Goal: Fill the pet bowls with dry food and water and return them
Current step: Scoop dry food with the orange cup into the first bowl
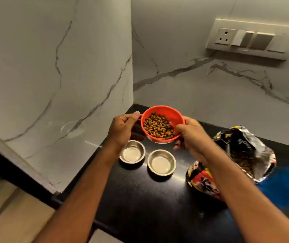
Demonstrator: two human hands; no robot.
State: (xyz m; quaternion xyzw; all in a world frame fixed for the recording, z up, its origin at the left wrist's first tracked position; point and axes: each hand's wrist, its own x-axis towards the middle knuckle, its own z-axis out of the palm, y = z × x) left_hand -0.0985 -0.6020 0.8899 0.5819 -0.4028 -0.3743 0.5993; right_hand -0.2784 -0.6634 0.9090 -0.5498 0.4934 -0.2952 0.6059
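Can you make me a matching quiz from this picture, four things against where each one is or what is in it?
Things:
1. red bowl
2. steel bowls
3. food bag
4. socket

States:
A. on the wall, upper right
B. held in both hands, kibble inside
C. empty, on the black counter
D. open, lying on the counter at the right

Pairs: 1-B, 2-C, 3-D, 4-A

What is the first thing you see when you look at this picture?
The bright red bowl full of brown dry food jumps out first, held up in the middle by the left hand and right hand. Just below it, two shiny steel bowls sit side by side on the black counter, and a crinkled food bag lies open on the right.
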